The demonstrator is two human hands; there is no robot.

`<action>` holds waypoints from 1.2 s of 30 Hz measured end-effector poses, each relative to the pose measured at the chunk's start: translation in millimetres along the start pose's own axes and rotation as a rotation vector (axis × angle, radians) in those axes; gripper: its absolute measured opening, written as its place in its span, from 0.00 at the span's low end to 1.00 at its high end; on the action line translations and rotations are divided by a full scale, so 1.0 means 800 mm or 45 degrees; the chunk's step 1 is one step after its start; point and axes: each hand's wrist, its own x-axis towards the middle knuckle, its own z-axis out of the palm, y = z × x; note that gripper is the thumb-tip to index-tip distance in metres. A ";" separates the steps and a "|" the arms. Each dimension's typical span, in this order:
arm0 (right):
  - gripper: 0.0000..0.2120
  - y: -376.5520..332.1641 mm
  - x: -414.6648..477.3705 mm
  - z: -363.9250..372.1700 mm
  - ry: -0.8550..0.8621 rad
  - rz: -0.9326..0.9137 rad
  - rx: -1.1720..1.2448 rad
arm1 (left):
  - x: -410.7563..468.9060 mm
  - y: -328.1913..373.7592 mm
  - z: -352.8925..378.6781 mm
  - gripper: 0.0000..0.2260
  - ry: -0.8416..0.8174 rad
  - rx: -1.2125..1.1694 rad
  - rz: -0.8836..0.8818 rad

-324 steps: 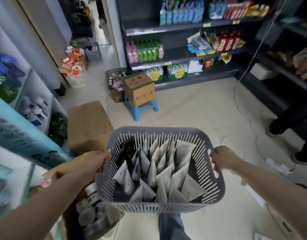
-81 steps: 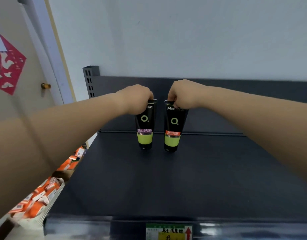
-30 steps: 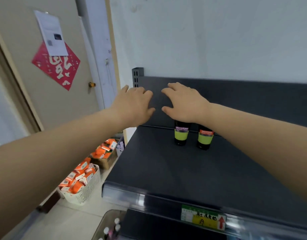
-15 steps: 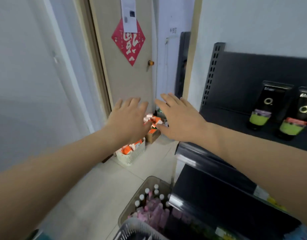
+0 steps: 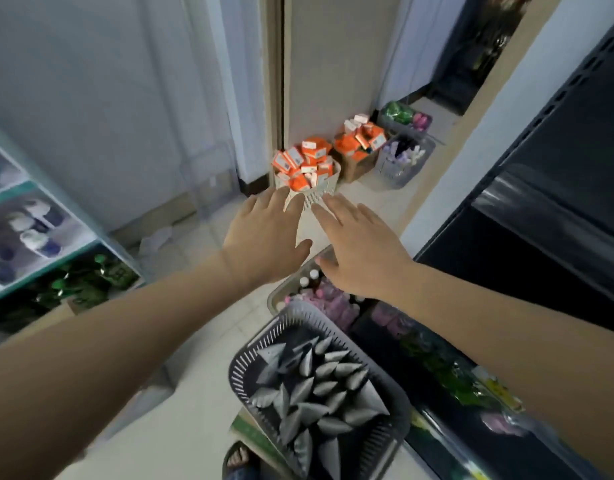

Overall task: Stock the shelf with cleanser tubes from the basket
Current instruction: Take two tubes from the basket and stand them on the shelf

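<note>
**ITEM:** cleanser tubes [image 5: 316, 382], many. They stand crimp ends up and fill the grey slotted basket [image 5: 241, 368] wall to wall, near corner to far corner. The basket sits low by the person's foot, against the front edge of the dark shelf [image 5: 558, 216] unit at right. What it rests on is unclear.

**HANDLING (est.):** Light. Soft plastic body that gives under a squeeze; the flat crimp seal is stiff. Surface prob. smooth and a bit slippery. Not fragile. Packed tight, so neighbours may lift w/ the one pulled. Best hold: pinch the crimp end betw. thumb & forefinger and draw straight up, then shift to the body once free. One per hand looks workable.

**GRIP:**
- L hand [image 5: 264, 237]: empty. Fingers straight and slightly spread, palm down, in the air past the basket's far rim. Touches nothing.
- R hand [image 5: 362, 252]: empty. Fingers straight, thumb out to the side. It hangs in line w/ a clear bin [image 5: 276, 294] of pink bottles beyond the basket's far rim, no contact.
- The hands are near each other but apart, well above the tubes.

**OTHER:** white basket of orange boxes [image 5: 305, 168] on the floor by the wall, past the fingertips.
</note>
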 end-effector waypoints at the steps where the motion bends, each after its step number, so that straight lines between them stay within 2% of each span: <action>1: 0.35 -0.002 -0.002 0.017 -0.037 -0.010 0.004 | -0.006 -0.001 0.016 0.32 -0.038 -0.028 -0.020; 13: 0.34 -0.018 -0.020 0.202 -0.347 -0.137 0.053 | -0.077 0.002 0.211 0.25 -0.446 -0.387 -0.249; 22: 0.19 -0.008 -0.008 0.327 -0.538 -0.250 0.125 | -0.107 0.023 0.345 0.11 -0.706 -0.583 -0.477; 27: 0.10 -0.001 0.012 0.383 -0.593 -0.268 0.127 | -0.113 0.030 0.397 0.10 -0.803 -0.502 -0.514; 36: 0.06 -0.003 0.026 0.456 -0.665 -0.233 0.088 | -0.111 0.039 0.450 0.11 -0.810 -0.301 -0.370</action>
